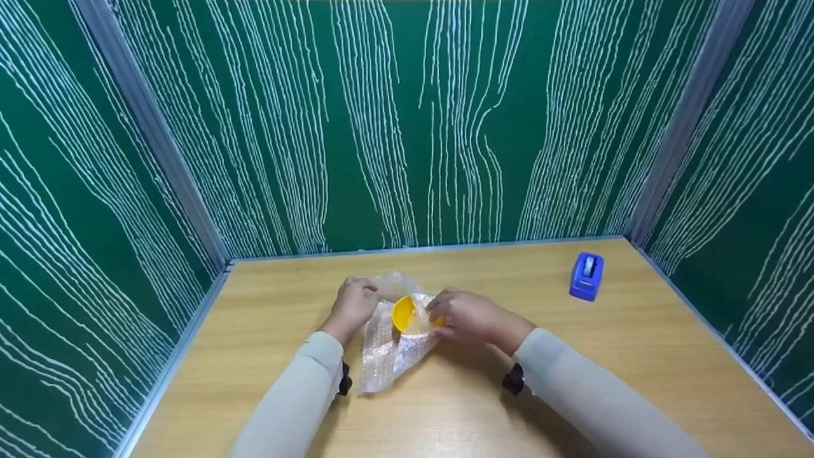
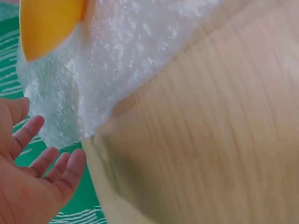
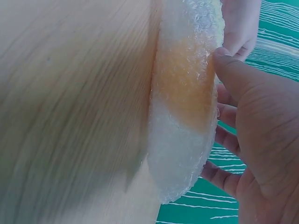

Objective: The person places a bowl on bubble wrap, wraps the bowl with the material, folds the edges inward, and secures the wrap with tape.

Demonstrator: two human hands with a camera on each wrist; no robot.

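Observation:
A yellow bowl-like piece [image 1: 402, 313] with a curved rim lies partly wrapped in a sheet of clear bubble wrap [image 1: 380, 356] on the table. My right hand [image 1: 467, 316] grips the wrap folded over the yellow piece's right side. In the right wrist view, its thumb presses the wrap's edge and its fingers lie behind, with yellow showing through the plastic [image 3: 184, 88]. My left hand [image 1: 353, 306] is at the wrap's upper left edge. The left wrist view shows that hand [image 2: 37, 177] with fingers loosely bent and spread beside the wrap [image 2: 126, 51], nothing held between them.
A small blue plastic device [image 1: 586, 276] with a pale slot on top stands at the back right of the wooden table [image 1: 267, 318]. Green panels [image 1: 407, 127] with wavy white lines rise behind and at both sides, joined by grey metal posts.

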